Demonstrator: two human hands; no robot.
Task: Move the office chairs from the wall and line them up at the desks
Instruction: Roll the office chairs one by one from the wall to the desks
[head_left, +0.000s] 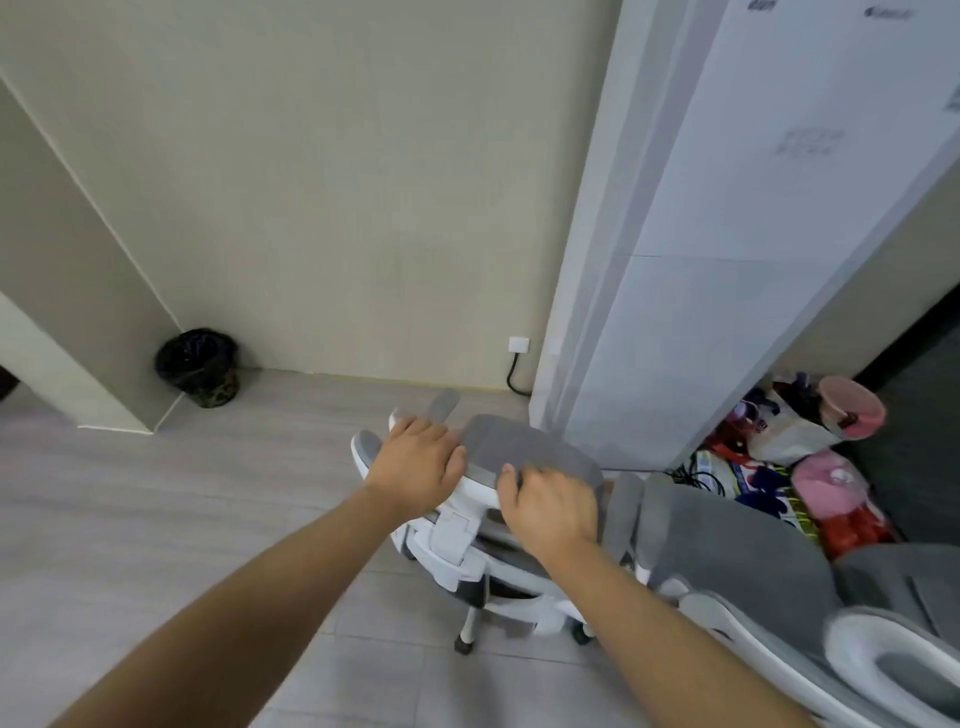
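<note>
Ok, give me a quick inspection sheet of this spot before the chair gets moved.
Surface: grey floor, no desks in view.
Job's things: white-and-grey office chair by the wall; second chair close on its right.
Clutter: bags and pink containers on the floor; black bin in the corner.
Grippers: left hand and right hand grip the first chair's headrest.
Cables: black cord from the wall socket.
Surroundings: beige wall, tall white appliance.

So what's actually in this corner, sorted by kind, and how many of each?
Office chairs, grey and white: 2, one under both hands, one to its right
Hands: 2, left and right, both on the first chair's headrest
Black bins: 1
Wall sockets: 1
Tall white units: 1
Total: 7, leaving out the heap of bags, too jumbled to count.
</note>
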